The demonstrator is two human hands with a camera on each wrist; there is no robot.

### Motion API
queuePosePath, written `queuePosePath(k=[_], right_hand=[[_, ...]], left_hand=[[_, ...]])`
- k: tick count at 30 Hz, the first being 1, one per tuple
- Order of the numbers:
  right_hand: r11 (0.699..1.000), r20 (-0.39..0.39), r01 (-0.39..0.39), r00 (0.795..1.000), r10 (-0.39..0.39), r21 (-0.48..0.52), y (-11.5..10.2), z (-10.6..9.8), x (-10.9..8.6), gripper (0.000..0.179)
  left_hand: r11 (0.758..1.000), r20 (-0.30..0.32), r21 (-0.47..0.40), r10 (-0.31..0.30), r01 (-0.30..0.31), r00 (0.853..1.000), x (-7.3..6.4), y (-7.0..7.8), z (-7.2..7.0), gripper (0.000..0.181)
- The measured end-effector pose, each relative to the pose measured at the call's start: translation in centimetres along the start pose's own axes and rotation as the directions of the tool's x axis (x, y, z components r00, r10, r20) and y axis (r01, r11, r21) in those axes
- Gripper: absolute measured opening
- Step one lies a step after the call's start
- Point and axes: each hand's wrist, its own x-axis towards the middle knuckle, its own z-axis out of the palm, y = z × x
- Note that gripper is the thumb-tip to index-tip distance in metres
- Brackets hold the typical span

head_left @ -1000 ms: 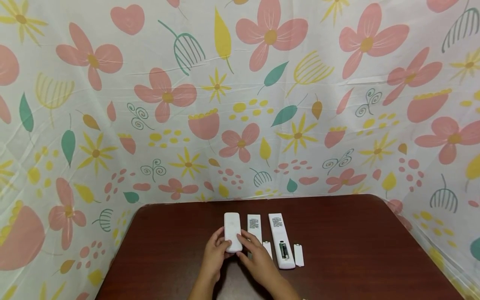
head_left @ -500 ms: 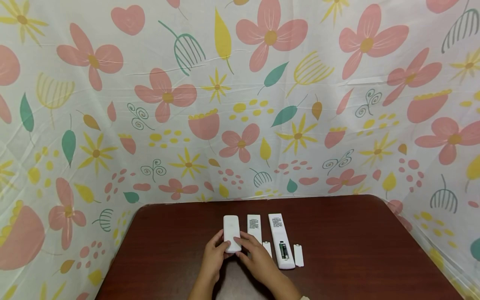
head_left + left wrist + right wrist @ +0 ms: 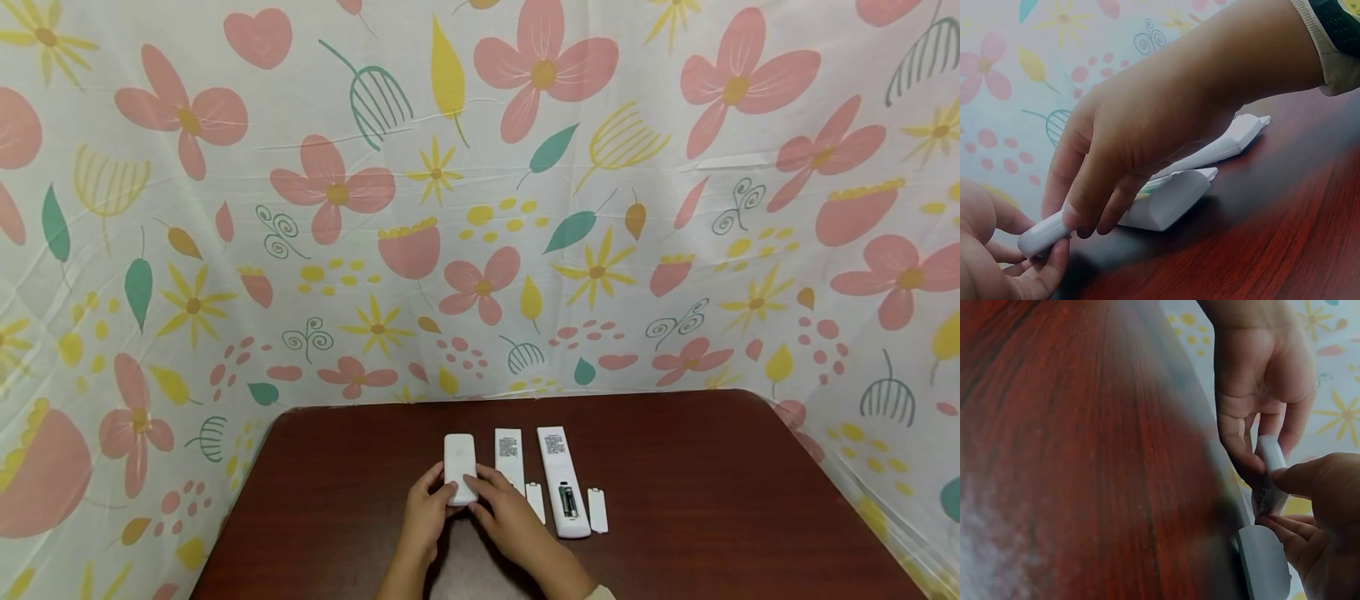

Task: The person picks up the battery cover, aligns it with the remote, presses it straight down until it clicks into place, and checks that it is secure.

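Observation:
A small white remote control (image 3: 459,454) with rounded corners is held a little above the table, its plain face up. My left hand (image 3: 426,512) grips its left side, thumb on top and fingers beneath. On its right side my right hand (image 3: 512,518) pinches the near part, with the thumb lying on the face. Both hands meet at the remote's near end in the left wrist view, where its underside is mostly hidden. Just right of it lies a second white remote (image 3: 508,450), partly covered by my right hand, with a loose battery cover (image 3: 535,502) beside it.
Farther right lies a longer white remote (image 3: 557,467), its battery compartment exposed with a battery (image 3: 567,500) inside. Next to that is another loose cover (image 3: 597,510). The dark red-brown wooden table (image 3: 712,492) ends at a flower-patterned cloth backdrop (image 3: 480,208).
Both hands have brought the held remote slightly nearer and to the left, keeping their grip. The things lying on the table have not moved.

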Motion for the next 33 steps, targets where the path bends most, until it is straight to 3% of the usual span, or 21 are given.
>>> queuePosePath(k=[8, 21, 33], right_hand=[[0.999, 0.014, -0.017, 1.000, 0.017, -0.033, -0.27, 0.13, 0.35, 0.043], [0.998, 0.024, 0.012, 1.000, -0.010, -0.067, -0.39, 0.63, 0.70, 0.041], [0.995, 0.039, 0.013, 0.999, -0.009, -0.101, -0.81, 0.88, 0.70, 0.041]], left_hand=[[1.000, -0.022, 0.011, 0.009, -0.008, 1.000, 0.11, -0.17, -0.22, 0.056], [0.993, -0.047, 0.114, 0.030, -0.024, 0.998, 0.30, -0.34, -0.39, 0.056], [0.956, -0.151, 0.293, 0.075, -0.028, 0.986, 0.13, -0.47, -0.05, 0.052]])
